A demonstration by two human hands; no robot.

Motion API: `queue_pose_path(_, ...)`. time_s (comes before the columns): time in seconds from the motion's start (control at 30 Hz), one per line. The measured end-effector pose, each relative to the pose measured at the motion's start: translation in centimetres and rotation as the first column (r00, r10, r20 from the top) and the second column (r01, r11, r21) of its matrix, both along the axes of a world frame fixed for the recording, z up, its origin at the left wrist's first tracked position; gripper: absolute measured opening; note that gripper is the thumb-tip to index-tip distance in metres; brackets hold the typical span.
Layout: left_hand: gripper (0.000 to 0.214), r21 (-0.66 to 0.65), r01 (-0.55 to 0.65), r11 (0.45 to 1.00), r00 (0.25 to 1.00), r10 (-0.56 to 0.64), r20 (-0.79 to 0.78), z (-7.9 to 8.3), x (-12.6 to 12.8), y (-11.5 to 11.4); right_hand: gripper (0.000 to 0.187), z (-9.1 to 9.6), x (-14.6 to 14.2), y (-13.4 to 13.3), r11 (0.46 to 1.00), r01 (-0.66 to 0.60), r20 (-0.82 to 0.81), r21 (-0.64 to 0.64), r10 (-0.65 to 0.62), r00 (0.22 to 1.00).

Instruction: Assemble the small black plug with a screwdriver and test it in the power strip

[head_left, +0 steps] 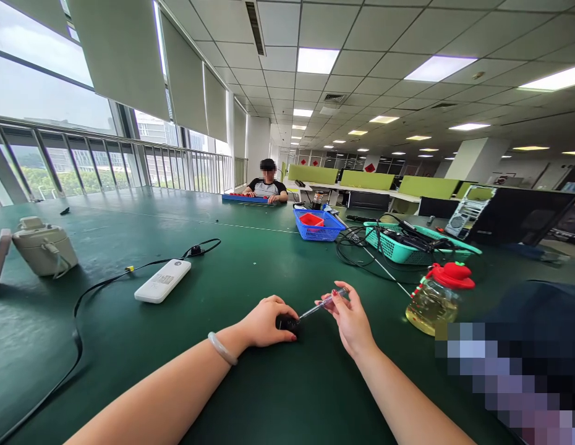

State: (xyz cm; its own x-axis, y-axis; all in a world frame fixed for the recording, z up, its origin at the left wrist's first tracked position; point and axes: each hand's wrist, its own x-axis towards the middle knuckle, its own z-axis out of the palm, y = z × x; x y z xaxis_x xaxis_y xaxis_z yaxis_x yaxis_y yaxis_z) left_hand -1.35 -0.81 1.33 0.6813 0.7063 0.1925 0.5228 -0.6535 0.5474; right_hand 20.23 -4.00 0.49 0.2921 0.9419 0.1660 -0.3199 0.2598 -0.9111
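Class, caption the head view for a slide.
Left hand holds a black object on a green table; right hand points a screwdriver at it.

We see an open-plan office: lime-green workstation partitions (pixel 367 180) run across the centre right, lit panels (pixel 318 60) dot the tiled ceiling (pixel 375 29) above, and roller blinds (pixel 118 55) cover windows (pixel 46 102) at upper left.
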Motion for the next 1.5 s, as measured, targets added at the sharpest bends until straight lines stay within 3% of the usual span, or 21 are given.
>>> queue_pose_path(0.27, 0.042, 0.005, -0.001, 1.0, 1.0, 0.001, -0.001, 0.0, 0.0, 0.0, 0.051, -0.4, 0.2, 0.1, 0.997, -0.049, 0.005, -0.055, 0.05, 0.999)
queue_pose_path(0.63, 0.044, 0.016, -0.012, 1.0, 1.0, 0.013, -0.025, -0.2, 0.1, -0.1, 0.044, -1.5, 0.3, 0.6, 0.993, -0.062, -0.114, -0.101, 0.05, 0.992)
queue_pose_path(1.1, 0.037, 0.075, -0.005, 0.997, 0.999, 0.008, -0.045, -0.2, 0.3, -0.3, 0.044, -0.5, -0.3, -0.2, 0.988, -0.122, 0.015, -0.094, 0.124, 0.992)
queue_pose_path(1.23, 0.039, 0.092, -0.1, 0.991, 0.993, 0.105, -0.052, -0.3, 0.3, -0.2, 0.043, -0.1, -0.1, -0.3, 1.0, 0.015, 0.099, -0.011, -0.013, 0.995)
queue_pose_path(1.37, 0.044, 0.09, -0.129, 0.987, 0.99, 0.134, -0.051, -0.4, 0.2, -0.2, 0.039, 0.4, -0.3, -1.0, 0.973, 0.174, 0.18, 0.15, -0.2, 0.963)
queue_pose_path(1.5, 0.048, 0.086, -0.11, 0.99, 0.992, 0.115, -0.061, -0.3, 0.1, -0.2, 0.03, 0.5, -1.3, -2.2, 0.947, 0.111, 0.4, 0.301, -0.231, 0.887)
